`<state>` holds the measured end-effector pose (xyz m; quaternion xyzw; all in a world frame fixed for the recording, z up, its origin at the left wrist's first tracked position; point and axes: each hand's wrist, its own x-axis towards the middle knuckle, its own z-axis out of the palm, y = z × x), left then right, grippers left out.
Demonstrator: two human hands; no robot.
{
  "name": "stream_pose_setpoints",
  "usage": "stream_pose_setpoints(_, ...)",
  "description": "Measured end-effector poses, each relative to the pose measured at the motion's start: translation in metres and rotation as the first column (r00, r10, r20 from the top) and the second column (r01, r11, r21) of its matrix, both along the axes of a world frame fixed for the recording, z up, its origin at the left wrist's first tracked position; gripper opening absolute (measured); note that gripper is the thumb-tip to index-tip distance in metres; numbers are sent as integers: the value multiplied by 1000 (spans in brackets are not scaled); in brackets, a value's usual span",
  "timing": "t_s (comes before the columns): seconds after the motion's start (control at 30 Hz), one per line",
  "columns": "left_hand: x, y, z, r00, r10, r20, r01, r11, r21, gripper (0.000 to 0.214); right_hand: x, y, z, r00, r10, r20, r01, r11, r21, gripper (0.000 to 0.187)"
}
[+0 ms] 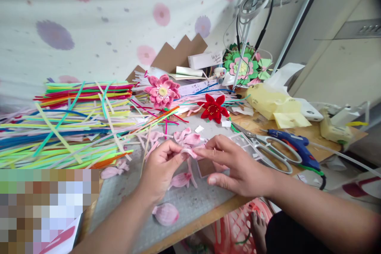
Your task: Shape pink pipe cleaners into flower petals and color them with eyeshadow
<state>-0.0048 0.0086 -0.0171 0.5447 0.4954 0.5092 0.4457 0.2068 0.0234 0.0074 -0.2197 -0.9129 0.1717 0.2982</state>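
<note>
Between thumb and fingers, my left hand pinches a pale pink fuzzy petal that looks made of pipe cleaner. My right hand touches the petal's right side with its fingertips, the thumb held apart and the fingers stretched out. Below the hands, a pink petal with a darker tip lies on the grey cutting mat. Closer to the mat's front edge is a rounder pink petal. More petals are heaped just behind my fingers, and another petal sits at the left.
Bundles of coloured pipe cleaners cover the left side. A pink flower and a red flower stand behind the mat. Scissors and a blue glue gun lie at the right, near a yellow plastic bag.
</note>
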Motion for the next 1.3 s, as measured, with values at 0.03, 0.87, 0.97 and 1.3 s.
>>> stream_pose_setpoints(0.03,0,0,0,1000,3,-24,-3,1000,6,17,0,1,-1,1000,-12,4,12,1000,21,51)
stream_pose_setpoints(0.87,-4,2,-1,998,22,-64,-15,994,108,10,40,37,-17,859,-211,467,174,977,121,35)
stream_pose_setpoints(0.97,-3,2,-1,993,40,-114,-33,998,60,12,38,37,-16,851,-193,489,154,981,119,37)
stream_pose_setpoints(1.3,1,0,3,984,5,-179,-6,1000,-5,14,14,13,-3,962,-203,182,150,952,267,57)
